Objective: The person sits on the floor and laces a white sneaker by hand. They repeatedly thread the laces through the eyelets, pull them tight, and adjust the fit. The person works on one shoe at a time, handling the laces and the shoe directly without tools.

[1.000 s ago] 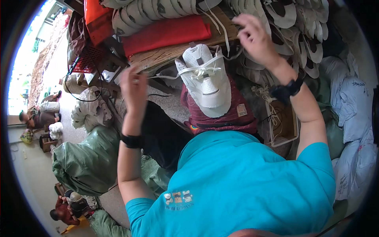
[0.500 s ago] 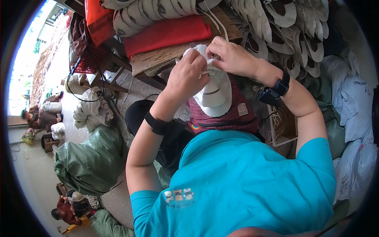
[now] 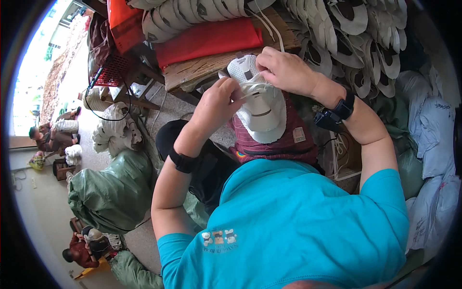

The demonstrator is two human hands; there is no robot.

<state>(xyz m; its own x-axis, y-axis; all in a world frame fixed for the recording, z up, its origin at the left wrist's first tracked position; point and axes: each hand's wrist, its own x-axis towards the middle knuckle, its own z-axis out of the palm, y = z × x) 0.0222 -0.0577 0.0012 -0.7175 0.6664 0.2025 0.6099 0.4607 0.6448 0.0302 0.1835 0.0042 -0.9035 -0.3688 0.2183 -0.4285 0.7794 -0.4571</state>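
A white shoe upper (image 3: 269, 122) lies on the maroon striped cloth (image 3: 298, 123) over my lap, its rounded toe toward me. Its perforated tongue (image 3: 240, 69) points away, toward the wooden bench. A white shoelace (image 3: 253, 88) crosses the upper's opening between my hands. On the left side, my left hand (image 3: 216, 102) pinches one part of the lace, its fingertips partly hidden behind the hand. My right hand (image 3: 284, 72) is closed on the lace at the other side, thumb and forefinger together just above the upper.
Ahead stands a wooden bench (image 3: 192, 72) bearing folded red cloth (image 3: 207, 42) and a row of nested uppers (image 3: 192, 17). More uppers (image 3: 356, 43) are heaped at far right. White sacks (image 3: 435, 130) line the right; a green sack (image 3: 113, 188) sits left. Two people work farther left.
My left hand has drawn left and down from the upper, uncovering the tongue and the lace. My right hand has shifted slightly right and down.
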